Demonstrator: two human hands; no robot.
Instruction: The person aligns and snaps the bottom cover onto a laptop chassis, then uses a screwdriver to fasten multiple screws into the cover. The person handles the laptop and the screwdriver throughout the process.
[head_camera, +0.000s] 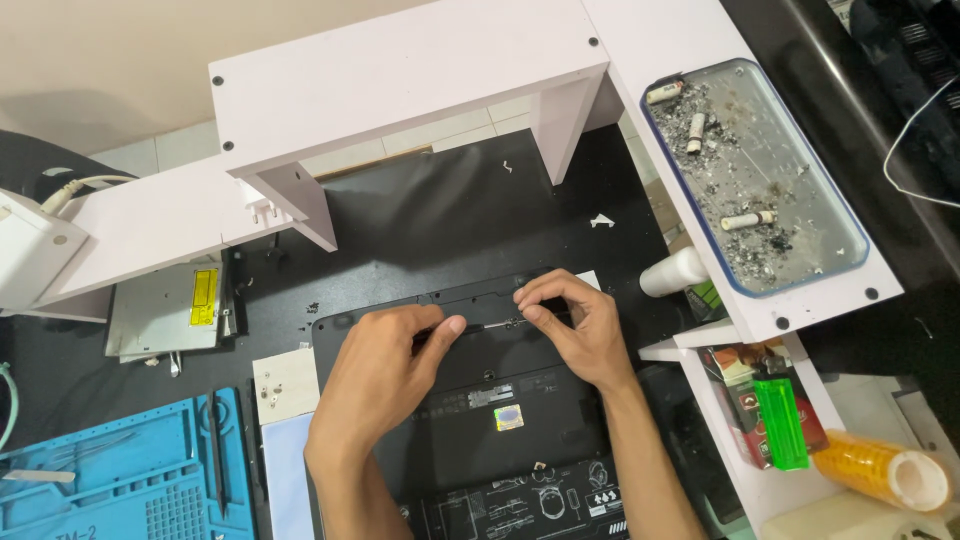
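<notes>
The left hand (385, 370) pinches a thin screwdriver (480, 326) lying sideways across the upturned black laptop (500, 420), its tip steadied by the right hand (575, 325) pinching it.

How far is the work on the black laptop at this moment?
Done: the black laptop lies bottom up on the table, and an optical drive lies apart at the left. In hand: the left hand holds a thin screwdriver at the rear edge, and the right hand steadies its tip. Left: the bottom cover is still on.

Both hands, left hand (385, 375) and right hand (580, 330), hold a thin screwdriver (490, 325) on the black laptop (500, 420).
</notes>
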